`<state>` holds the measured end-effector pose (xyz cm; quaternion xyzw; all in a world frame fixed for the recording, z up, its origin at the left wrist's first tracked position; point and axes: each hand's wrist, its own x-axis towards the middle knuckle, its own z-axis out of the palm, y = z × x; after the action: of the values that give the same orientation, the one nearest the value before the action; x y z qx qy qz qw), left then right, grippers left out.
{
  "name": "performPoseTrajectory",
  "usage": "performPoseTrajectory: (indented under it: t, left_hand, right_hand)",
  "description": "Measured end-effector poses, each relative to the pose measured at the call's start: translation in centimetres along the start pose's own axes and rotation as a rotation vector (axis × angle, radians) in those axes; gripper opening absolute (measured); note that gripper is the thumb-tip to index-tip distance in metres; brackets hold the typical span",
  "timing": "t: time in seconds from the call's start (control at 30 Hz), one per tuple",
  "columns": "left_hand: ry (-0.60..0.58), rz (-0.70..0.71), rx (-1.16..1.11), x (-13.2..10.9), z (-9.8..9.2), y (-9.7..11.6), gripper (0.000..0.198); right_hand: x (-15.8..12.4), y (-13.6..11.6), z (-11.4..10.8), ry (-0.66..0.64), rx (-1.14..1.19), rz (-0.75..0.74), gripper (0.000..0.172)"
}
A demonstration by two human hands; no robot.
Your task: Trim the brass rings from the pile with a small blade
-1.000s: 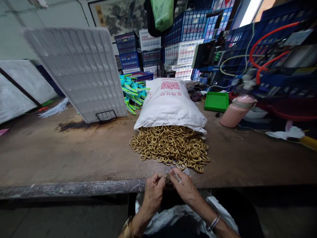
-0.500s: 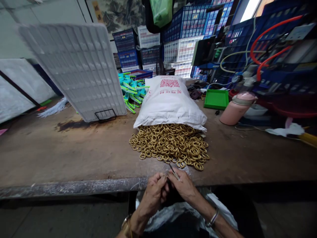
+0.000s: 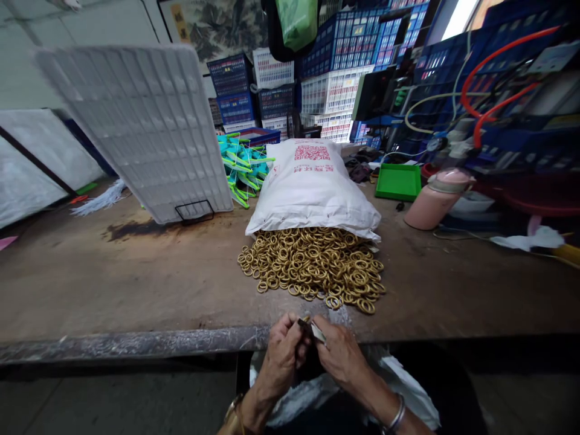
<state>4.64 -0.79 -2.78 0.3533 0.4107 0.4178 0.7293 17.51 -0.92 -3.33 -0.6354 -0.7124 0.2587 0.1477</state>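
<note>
We see 2 bare hands meeting just past the front edge of the bench [image 3: 172, 296], working on what looks like 1 gold ring [image 3: 307, 318]. The left hand [image 3: 281, 347] is curled, its thumb and fingertips closed together, apparently on that ring; only a small gold sliver shows between the hands, so we cannot tell how much of it is worked. The right hand [image 3: 342, 353] is clamped on a slim tool [image 3: 319, 333] with a pale handle, its dark end pointing at the left fingertips and seeming to touch the piece there.

As for progress, we judge that this 1 piece is midway: it is gripped and the tool is at it, but nothing shows it finished. Much appears to be left. A heaped pile of gold rings [image 3: 312, 263] lies on the bench beyond the hands, spilling from under the open end of a white sack [image 3: 312, 196]. The sack looks full and bulging, so more may be inside, though we cannot see in.

We find no separate group of finished pieces on the bench. Below its edge, white sheeting [image 3: 410, 383] spreads around the lap; whether it holds any done rings is hidden from us, so we cannot count what is complete.
</note>
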Motion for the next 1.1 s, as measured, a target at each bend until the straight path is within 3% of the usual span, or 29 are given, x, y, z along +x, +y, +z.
performPoseTrajectory:
  t: [0.33,0.73,0.93,1.1]
  left_hand:
    - [0.046,0.003,0.085,0.0,0.2,0.3,0.032]
    - [0.059,0.141,0.244,-0.8,-0.1,0.1,0.033]
    - [-0.064,0.045,0.090,-2.0,0.6,1.6,0.029]
    - [-0.050,-0.052,-0.049,-1.1,0.6,1.8,0.031]
  right_hand:
    - [0.0,-0.1,-0.1,0.019,-0.154,0.027,0.024]
    - [0.2,0.0,-0.5,-0.047,-0.205,0.038,0.025]
    - [0.9,2.0,-2.7,0.114,-0.319,0.169,0.016]
    - [1.7,3.0,-3.3,0.247,-0.336,0.226,0.012]
